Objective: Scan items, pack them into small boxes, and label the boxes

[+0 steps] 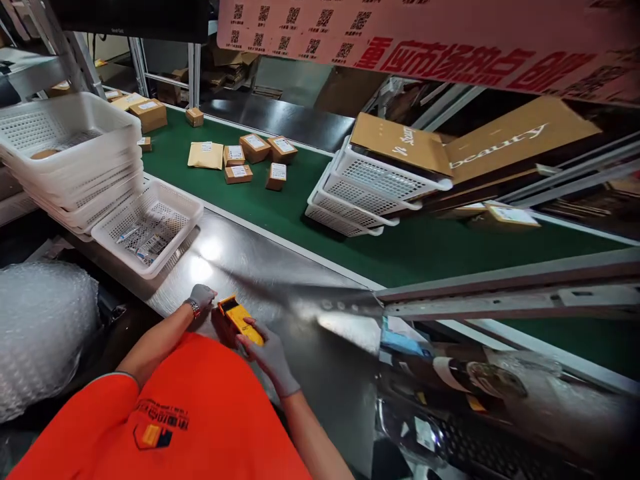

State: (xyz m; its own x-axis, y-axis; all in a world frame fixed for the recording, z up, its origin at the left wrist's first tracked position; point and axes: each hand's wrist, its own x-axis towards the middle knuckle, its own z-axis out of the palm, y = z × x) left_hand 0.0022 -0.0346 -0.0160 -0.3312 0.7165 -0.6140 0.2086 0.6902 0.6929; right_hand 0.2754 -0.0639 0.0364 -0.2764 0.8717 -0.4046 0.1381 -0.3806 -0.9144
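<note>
My right hand [267, 357], in a grey glove, is wrapped round a yellow handheld tool with a black far end [243, 320], held over the steel worktop [310, 393]. What kind of tool it is I cannot make out. Just left of its black end is my left hand [203, 297], gloved too, with its fingers closed; anything in them is too small to name. Beyond that hand, a white perforated basket [195, 210] stands on the worktop with small clear-wrapped packets [153, 248] in it.
Stacked white baskets [70, 177] stand at left above bubble wrap [45, 333]. Across the green conveyor belt [295, 213] lie small labelled cartons [255, 148] and a padded envelope [205, 155]. More baskets [370, 190] there carry open cardboard [400, 143]. A metal rail [510, 303] juts in at right.
</note>
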